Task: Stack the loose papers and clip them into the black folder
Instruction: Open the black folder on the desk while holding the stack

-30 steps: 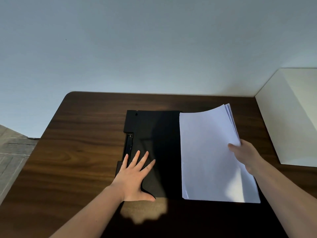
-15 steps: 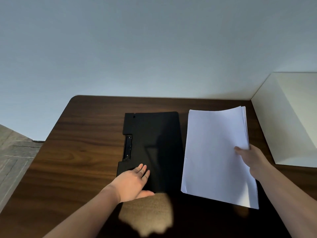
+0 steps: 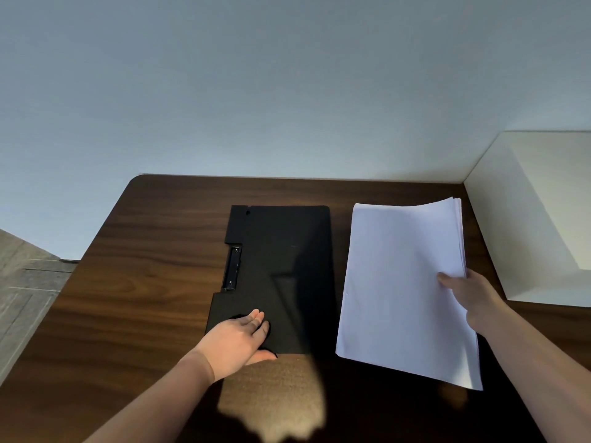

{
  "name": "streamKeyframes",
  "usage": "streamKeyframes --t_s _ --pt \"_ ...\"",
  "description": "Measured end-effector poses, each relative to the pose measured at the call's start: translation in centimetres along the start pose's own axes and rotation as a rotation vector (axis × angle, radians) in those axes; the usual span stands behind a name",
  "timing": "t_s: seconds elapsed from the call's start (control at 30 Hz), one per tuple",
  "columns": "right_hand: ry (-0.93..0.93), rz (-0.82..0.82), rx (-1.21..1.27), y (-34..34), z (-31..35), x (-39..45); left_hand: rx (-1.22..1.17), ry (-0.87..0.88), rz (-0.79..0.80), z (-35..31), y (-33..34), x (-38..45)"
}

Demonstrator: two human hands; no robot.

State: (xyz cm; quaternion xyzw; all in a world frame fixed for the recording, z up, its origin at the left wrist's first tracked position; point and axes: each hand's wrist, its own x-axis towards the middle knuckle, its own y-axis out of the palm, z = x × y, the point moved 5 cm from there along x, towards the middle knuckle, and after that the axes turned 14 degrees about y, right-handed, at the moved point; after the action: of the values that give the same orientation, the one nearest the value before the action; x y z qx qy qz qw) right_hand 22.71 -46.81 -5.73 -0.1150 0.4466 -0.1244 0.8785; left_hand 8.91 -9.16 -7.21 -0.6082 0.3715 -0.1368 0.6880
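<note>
The black folder (image 3: 281, 266) lies flat on the dark wooden table (image 3: 144, 266), with its metal clip (image 3: 232, 268) set in a cut-out on its left edge. My left hand (image 3: 240, 338) rests on the folder's near left corner, fingers together, thumb at the near edge. To the folder's right is the stack of white papers (image 3: 403, 282), lifted a little off the table. My right hand (image 3: 470, 292) grips the stack at its right edge, thumb on top.
A white box-like block (image 3: 537, 225) stands against the wall at the table's right. The table's rounded far-left corner and left edge drop off to a grey floor (image 3: 22, 282). A patch of light falls on the near table.
The paper stack has moved right, off the folder, so the folder's whole surface shows. My left hand has drawn back toward the near corner and its fingers have come together.
</note>
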Motion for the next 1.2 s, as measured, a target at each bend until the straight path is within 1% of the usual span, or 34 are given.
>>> streamKeyframes --t_s 0.13,0.23,0.33,0.43,0.5,0.6,0.67,0.73,0.8,0.83,0.87,0.9,0.93,1.0,1.07,1.2 --pt "-0.001 0.001 0.000 -0.2 -0.5 0.5 0.027 0.026 -0.103 0.0 0.3 0.0" --pt "0.009 0.012 0.016 -0.5 -0.8 0.6 0.017 0.028 -0.151 -0.2 0.1 -0.2" --pt "0.029 0.017 0.034 -0.7 -1.3 0.9 -0.012 0.044 -0.166 -0.5 -0.5 -0.5" --pt "0.021 0.014 0.035 -0.6 -1.5 0.9 -0.012 0.100 -0.183 -1.1 -0.8 -0.8" --pt "0.019 0.019 0.036 -0.4 -1.5 0.9 0.041 0.132 -0.202 -1.5 -0.8 -0.9" --pt "0.023 0.030 0.041 -0.1 -1.5 0.8 0.084 0.129 -0.243 -1.5 -1.5 -0.9" --pt "0.028 0.036 0.048 0.0 -1.4 0.7 0.063 0.092 -0.312 -1.3 -2.2 -1.3" --pt "0.036 0.048 0.057 0.1 -1.3 0.5 -0.022 0.004 -0.335 -1.1 -3.5 -1.8" --pt "0.047 0.070 0.066 0.4 -0.9 0.1 -0.124 -0.111 -0.402 -0.5 -4.7 -2.9" --pt "0.044 0.080 0.061 0.7 -0.7 -0.1 -0.186 -0.180 -0.461 -0.1 -5.1 -3.8" --pt "0.044 0.088 0.054 0.9 -0.4 -0.3 -0.259 -0.255 -0.558 0.3 -5.5 -4.9" --pt "0.041 0.103 0.042 1.2 0.0 -0.7 -0.365 -0.352 -0.655 0.8 -5.7 -6.0" --pt "0.038 0.120 0.026 1.7 0.4 -1.0 -0.472 -0.491 -0.772 1.4 -5.9 -7.3" --pt "0.019 0.149 -0.015 2.9 1.1 -1.7 -0.688 -0.814 -0.970 2.8 -5.8 -9.9" --pt "0.001 0.167 -0.039 4.3 1.8 -2.4 -0.941 -1.071 -1.078 3.9 -4.2 -12.1" --pt "-0.021 0.201 -0.049 6.8 3.1 -3.8 -1.498 -1.377 -1.191 4.5 -1.2 -14.4"
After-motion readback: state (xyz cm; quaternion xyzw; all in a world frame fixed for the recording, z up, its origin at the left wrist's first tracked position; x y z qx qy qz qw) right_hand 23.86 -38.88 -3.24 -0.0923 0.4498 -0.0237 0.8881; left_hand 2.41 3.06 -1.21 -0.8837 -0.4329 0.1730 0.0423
